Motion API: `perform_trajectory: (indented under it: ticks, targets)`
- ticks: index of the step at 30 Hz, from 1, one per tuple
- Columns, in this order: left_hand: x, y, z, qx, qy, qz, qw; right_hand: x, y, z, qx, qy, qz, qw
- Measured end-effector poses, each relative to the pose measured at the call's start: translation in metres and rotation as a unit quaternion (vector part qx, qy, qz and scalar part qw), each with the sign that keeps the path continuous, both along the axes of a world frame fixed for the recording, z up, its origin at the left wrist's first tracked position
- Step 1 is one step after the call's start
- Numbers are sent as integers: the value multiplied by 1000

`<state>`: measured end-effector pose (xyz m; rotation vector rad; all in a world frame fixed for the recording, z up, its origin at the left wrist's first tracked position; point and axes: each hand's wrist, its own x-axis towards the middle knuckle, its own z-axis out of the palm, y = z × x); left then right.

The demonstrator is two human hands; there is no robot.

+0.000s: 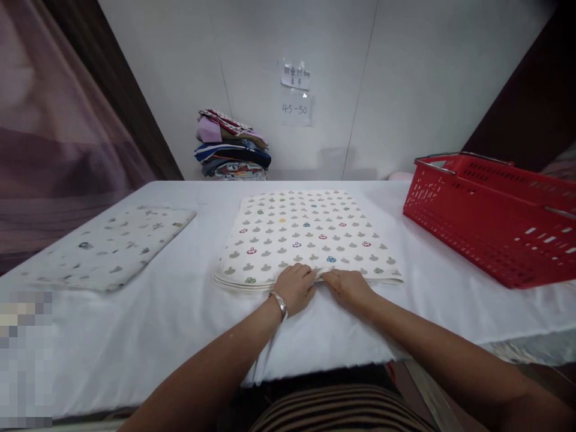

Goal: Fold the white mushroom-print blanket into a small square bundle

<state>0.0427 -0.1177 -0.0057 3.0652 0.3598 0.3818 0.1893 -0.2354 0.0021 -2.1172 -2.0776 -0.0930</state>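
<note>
A cream cloth [306, 234] printed with grey and coloured mushroom-like shapes lies folded in layers on the white-covered table, squarely in front of me. At the middle of its near edge, my left hand [294, 288] is closed with its fingertips on the fabric; a silver bracelet circles that wrist. Close beside it, my right hand [348, 289] pinches the same edge, which rises slightly between the two hands. The layered edges show at the near left corner. My fingertips are partly hidden in the fabric.
Another folded patterned cloth [117, 246] lies at the left of the table [180, 336]. A red plastic basket [486, 222] stands at the right. Behind the table's far edge is a stack of folded textiles [231, 147], near paper signs [296, 93] on the wall.
</note>
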Motion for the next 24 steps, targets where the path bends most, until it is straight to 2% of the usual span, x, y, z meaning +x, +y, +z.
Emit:
perform_trajectory:
  ticks: [7,11,14,18,21,24]
  targets:
    - [11,2,2,30,30,23,999,0,2,-4,-12,-38,-4,999]
    - [11,5,0,42,22,15,999,13,-9,-11,-44,-52,-60,996]
    - [10,8,-3,49,11,5,999,32,-30,-10,-73,-56,-119,989]
    - [9,10,-7,51,-8,-3,999,61,-72,-2,-79,-32,-191,978]
    - [9,11,-9,45,-14,-6,999,80,-103,3,-53,-2,-231,972]
    - [10,12,-9,40,-10,-4,999,95,-121,2,0,31,-286,958]
